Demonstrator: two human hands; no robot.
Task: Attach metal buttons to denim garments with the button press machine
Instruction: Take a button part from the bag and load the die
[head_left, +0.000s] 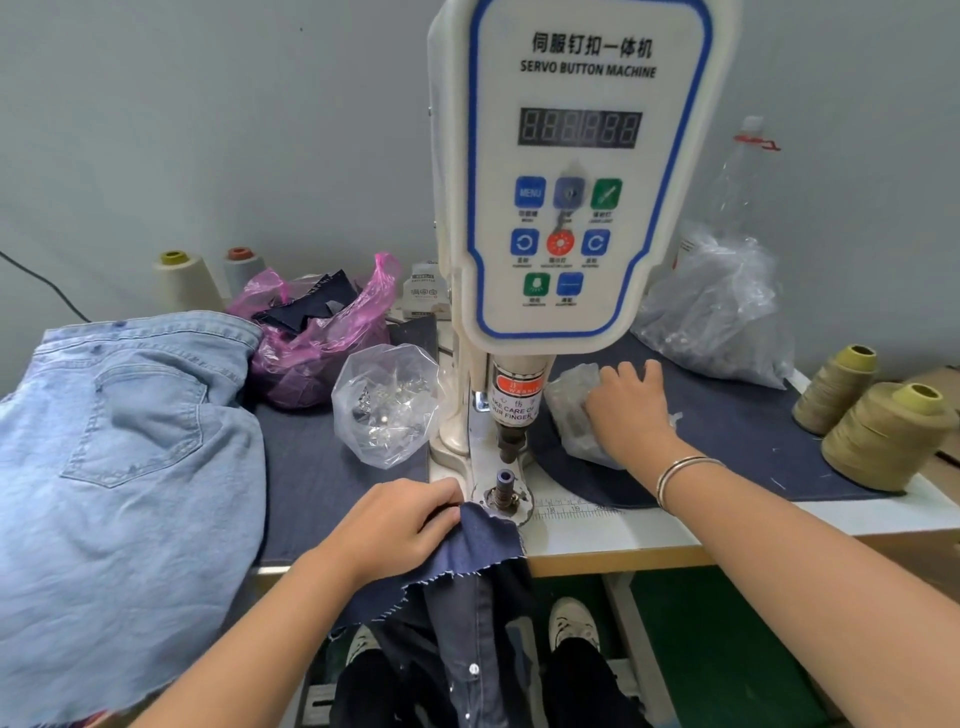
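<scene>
A single head-worn camera looks forward and down from just in front of the surface, close to the button press machine, whose panel fills the upper centre. The wide lens bends the edges (the wall curves at left and right). Both forearms enter from the near edge, and the floor shows beneath.

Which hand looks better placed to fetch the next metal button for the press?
The right hand, probably. It already rests in the small clear plastic bag beside the white button press machine, apparently reaching for a piece. The left hand is busy gripping the dark blue denim cloth near the lower die.
</scene>
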